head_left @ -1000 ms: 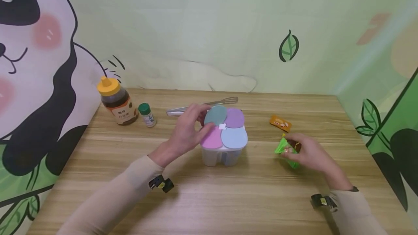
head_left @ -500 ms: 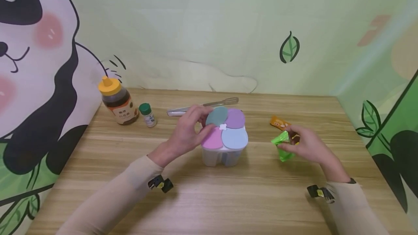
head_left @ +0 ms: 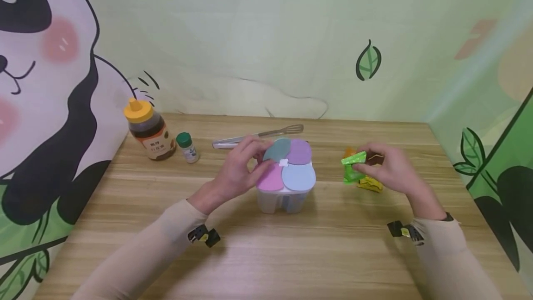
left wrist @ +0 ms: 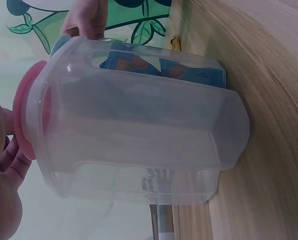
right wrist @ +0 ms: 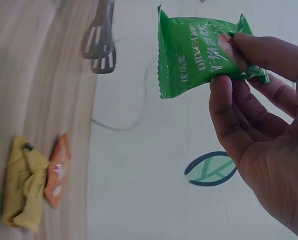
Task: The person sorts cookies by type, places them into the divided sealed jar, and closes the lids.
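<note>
Right hand (head_left: 389,168) raised off the table (head_left: 291,253), to the right of the box (head_left: 285,184), thumb and fingertips (right wrist: 224,95) pinching one end of a green packet (head_left: 353,166). Packet's long axis pointing from the pinch toward the box, free end nearest it, with a clear gap of bare table between the two. Print on the wrapper readable in the right wrist view, the packet (right wrist: 199,52) hanging clear of everything but the fingers.

Left hand (head_left: 241,168) on the near-left side of the box, fingers curled over the rim at the teal lid (head_left: 276,149), thumb by the pink lid (head_left: 270,178). Teal lid tilted up a little off the rim compared with the others; how far open, hard to tell. Purple lid (head_left: 300,151) and blue lid (head_left: 298,176) lying flat and shut on the side facing the packet. Seen through the clear wall in the left wrist view, a blue wrapper (left wrist: 164,67) already inside one compartment of the box (left wrist: 134,130).

Of the two hands, left already on the box; right the only one carrying anything, and the farther one from the teal lid, with the purple and blue lids lying between.

Right of the box, below the raised hand: a yellow packet (head_left: 369,184) on the table, an orange one (right wrist: 56,172) just beside it. Behind the box, tongs (head_left: 258,136) lying crosswise. Far left of the box, a honey bottle (head_left: 149,129) with a small green-capped jar (head_left: 188,147) next to it.
</note>
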A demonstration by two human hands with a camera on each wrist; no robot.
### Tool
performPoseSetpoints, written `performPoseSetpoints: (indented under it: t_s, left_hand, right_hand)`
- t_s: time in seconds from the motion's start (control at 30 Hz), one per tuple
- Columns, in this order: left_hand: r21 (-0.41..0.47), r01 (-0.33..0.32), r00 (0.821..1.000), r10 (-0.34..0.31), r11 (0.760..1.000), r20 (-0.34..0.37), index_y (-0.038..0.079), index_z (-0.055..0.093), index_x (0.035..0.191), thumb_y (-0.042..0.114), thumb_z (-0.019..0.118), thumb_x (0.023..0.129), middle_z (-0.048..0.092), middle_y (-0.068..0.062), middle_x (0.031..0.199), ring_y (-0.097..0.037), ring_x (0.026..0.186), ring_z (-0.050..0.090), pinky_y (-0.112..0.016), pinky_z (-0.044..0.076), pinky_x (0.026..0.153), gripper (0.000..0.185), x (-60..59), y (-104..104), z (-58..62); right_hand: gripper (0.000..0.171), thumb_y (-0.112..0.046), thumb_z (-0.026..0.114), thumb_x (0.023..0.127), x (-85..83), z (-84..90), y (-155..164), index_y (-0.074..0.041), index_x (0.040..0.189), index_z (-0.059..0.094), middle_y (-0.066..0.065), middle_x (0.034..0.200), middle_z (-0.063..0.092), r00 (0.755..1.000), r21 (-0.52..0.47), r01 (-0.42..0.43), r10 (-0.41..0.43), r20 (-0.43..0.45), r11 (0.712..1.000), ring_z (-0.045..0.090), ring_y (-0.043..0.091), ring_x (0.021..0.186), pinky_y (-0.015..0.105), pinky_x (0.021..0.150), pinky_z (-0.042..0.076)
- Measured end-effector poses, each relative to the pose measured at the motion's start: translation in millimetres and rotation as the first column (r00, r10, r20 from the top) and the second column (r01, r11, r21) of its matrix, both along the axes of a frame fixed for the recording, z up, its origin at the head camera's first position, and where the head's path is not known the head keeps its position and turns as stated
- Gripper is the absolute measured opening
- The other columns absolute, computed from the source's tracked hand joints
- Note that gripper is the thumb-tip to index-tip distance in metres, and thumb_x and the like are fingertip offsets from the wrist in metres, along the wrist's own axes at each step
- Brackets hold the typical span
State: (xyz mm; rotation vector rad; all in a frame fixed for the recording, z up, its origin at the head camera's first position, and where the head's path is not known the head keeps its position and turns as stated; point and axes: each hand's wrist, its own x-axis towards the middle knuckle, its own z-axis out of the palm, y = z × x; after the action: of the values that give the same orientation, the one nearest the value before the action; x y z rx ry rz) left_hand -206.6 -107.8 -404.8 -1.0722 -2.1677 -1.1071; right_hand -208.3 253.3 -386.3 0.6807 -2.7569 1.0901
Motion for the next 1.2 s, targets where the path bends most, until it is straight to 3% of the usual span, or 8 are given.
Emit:
performPoseSetpoints:
  t_s: [0.33,0.7,0.93,1.2]
  left_hand:
    - [-0.007,0.027,0.999,-0.027,1.0,-0.041,-0.002,0.057,0.125,-0.002,0.072,0.083,0.057,-0.01,0.106,-0.014,0.083,0.06,-0.018,0.054,0.074,0.045,2.3,-0.7,-4.6]
    - [-0.03,0.037,0.997,-0.039,0.999,-0.064,0.0,0.055,0.13,-0.005,0.07,0.085,0.059,-0.01,0.106,-0.014,0.087,0.059,-0.02,0.055,0.077,0.048,1.0,-3.3,-2.5]
    - [-0.015,0.022,0.997,-0.023,1.0,-0.07,-0.002,0.054,0.126,-0.003,0.071,0.085,0.06,-0.01,0.101,-0.016,0.085,0.06,-0.022,0.055,0.076,0.045,0.9,-2.8,-3.8]
    - [0.045,0.027,0.997,-0.023,0.999,-0.08,-0.001,0.058,0.113,-0.003,0.073,0.082,0.064,-0.011,0.1,-0.018,0.083,0.063,-0.022,0.055,0.074,0.035,2.8,-3.1,-3.9]
  right_hand:
    - [0.02,-0.002,0.074,0.083,-0.9,14.0,-7.8,-0.006,0.103,0.071,0.008,0.096,0.071,0.996,-0.044,-0.065,0.063,-0.055,0.997,0.064,0.011,0.079,0.019,0.071,0.055]
    - [0.021,0.0,0.072,0.083,-6.8,24.0,-19.5,-0.003,0.104,0.071,0.009,0.097,0.07,0.994,-0.085,-0.019,0.009,-0.108,0.996,0.064,0.012,0.08,0.015,0.072,0.054]
    - [0.03,-0.007,0.075,0.084,-11.0,33.2,-32.0,-0.003,0.113,0.064,0.01,0.098,0.069,0.994,-0.097,-0.003,-0.007,-0.111,0.995,0.063,0.012,0.081,0.011,0.074,0.052]
    - [0.029,-0.009,0.077,0.084,-17.2,38.4,-46.4,-0.007,0.109,0.063,0.003,0.095,0.066,0.991,-0.146,-0.012,-0.008,-0.134,0.989,0.061,0.011,0.076,0.013,0.07,0.052]
